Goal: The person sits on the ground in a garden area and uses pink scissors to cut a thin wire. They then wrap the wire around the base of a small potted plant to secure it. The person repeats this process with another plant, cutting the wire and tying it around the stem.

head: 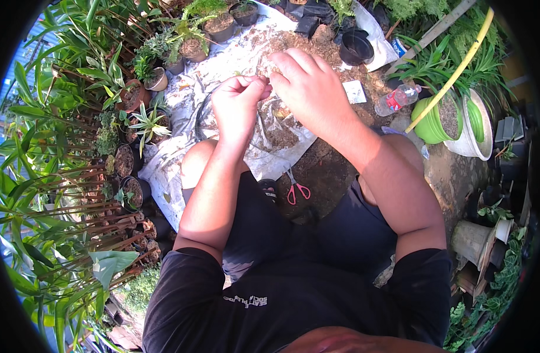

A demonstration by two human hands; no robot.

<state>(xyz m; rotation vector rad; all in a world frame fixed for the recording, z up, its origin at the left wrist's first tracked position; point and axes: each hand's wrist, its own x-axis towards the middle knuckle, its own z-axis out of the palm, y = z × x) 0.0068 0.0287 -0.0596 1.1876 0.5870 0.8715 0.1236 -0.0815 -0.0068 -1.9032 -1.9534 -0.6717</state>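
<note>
Over a soil-strewn white plastic sheet (164, 163), my two hands meet at the fingertips. My left hand (238, 103) is closed, thumb pressed to the bent fingers, on a small dark thin piece too tiny to name. Curved over from the right, my right hand (307, 84) has its fingertips beside that pinch; its thumb tip and anything under its fingers are hidden. Thin dark wire or cord (202, 117) lies on the sheet left of my left hand. Scissors with pink handles (298, 193) rest on the dark ground between my knees.
Potted plants (156, 79) line the sheet's left edge, beside tall leafy stems (45, 176). Toward the back right is an empty black pot (356, 48). A plastic bottle (395, 101), green pots (437, 117) and a slanting yellow hose or pole (457, 73) are on the right.
</note>
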